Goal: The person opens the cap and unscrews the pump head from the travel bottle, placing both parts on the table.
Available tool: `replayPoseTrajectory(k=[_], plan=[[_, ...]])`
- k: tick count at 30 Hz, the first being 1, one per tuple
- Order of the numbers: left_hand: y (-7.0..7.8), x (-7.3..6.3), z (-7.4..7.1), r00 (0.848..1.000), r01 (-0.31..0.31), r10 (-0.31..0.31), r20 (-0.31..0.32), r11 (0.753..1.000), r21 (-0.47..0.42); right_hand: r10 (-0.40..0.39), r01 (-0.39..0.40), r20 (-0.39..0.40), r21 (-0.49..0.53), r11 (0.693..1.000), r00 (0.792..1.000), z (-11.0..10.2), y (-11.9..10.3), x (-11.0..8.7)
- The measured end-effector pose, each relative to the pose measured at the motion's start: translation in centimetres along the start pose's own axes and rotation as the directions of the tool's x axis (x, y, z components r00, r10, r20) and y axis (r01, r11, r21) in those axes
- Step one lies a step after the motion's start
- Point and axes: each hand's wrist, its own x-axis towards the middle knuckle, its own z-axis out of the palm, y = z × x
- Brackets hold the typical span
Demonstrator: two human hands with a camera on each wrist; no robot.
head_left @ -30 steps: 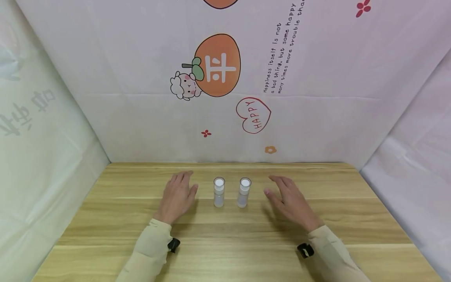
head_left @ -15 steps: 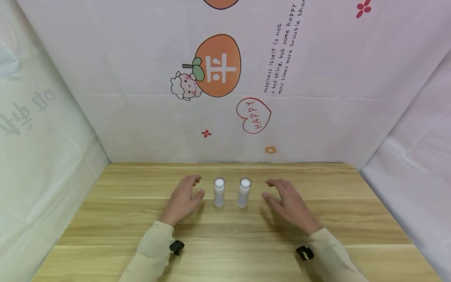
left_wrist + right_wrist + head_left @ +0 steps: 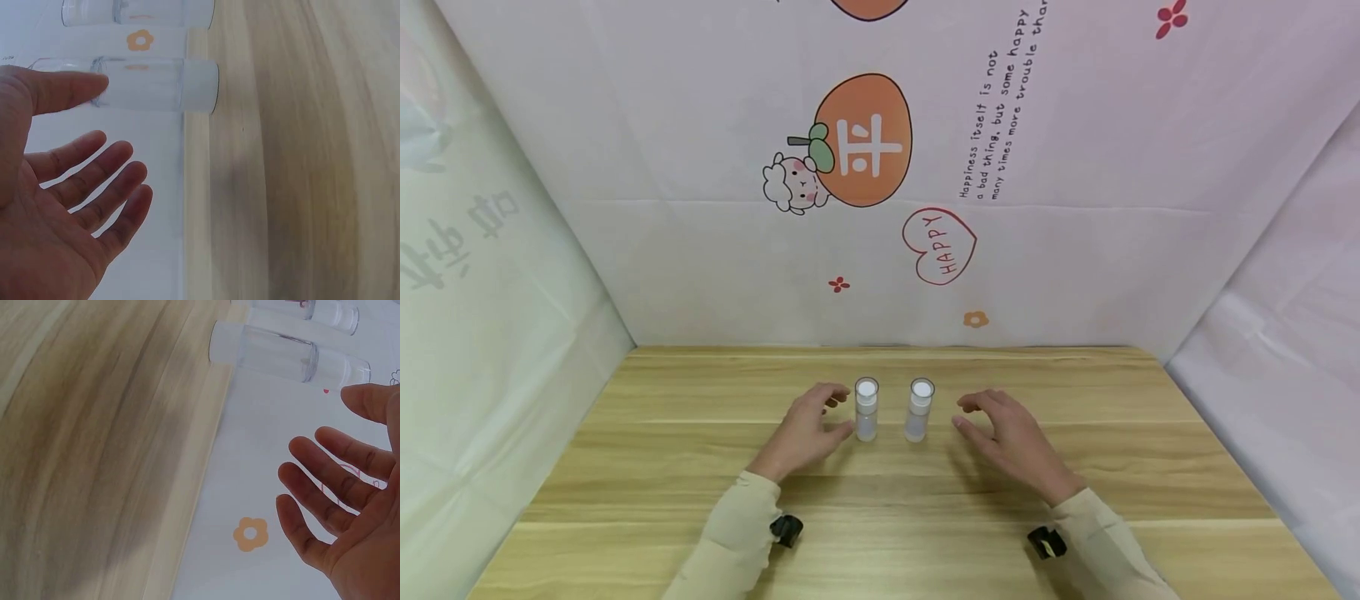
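Two clear bottles with white tops and whitish bases stand upright side by side on the table. Just beside the left bottle is my left hand, its thumb and fingers spread apart; contact with the bottle cannot be made out. In the left wrist view the thumb overlaps that bottle. To the right of the right bottle, with a gap between, hovers my right hand. Its fingers are loosely bent and hold nothing. The right wrist view shows the thumb near the nearer bottle's top end.
The wood-grain table reaches back to a white printed cloth hanging behind it. More pale cloth hangs at the left and right sides. A black strap device sits at the left wrist, another at the right.
My left hand has moved right, up beside the left bottle, its fingers bending a little. My right hand has shifted slightly left and nearer. Both bottles stay in place.
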Motion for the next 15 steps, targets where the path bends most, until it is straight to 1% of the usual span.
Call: replayPoseTrajectory(k=[6,15], plan=[[0.2,0.2,0.6,1.0,-0.022,0.022,0.017,0.999,-0.025,-0.024,0.024,0.007,0.003,1.0,1.0,0.2,-0.1,0.0],[0.3,0.5,1.5,0.999,-0.031,0.032,0.029,0.998,-0.048,-0.007,0.006,0.036,0.021,1.0,0.999,0.2,-0.7,-0.1]])
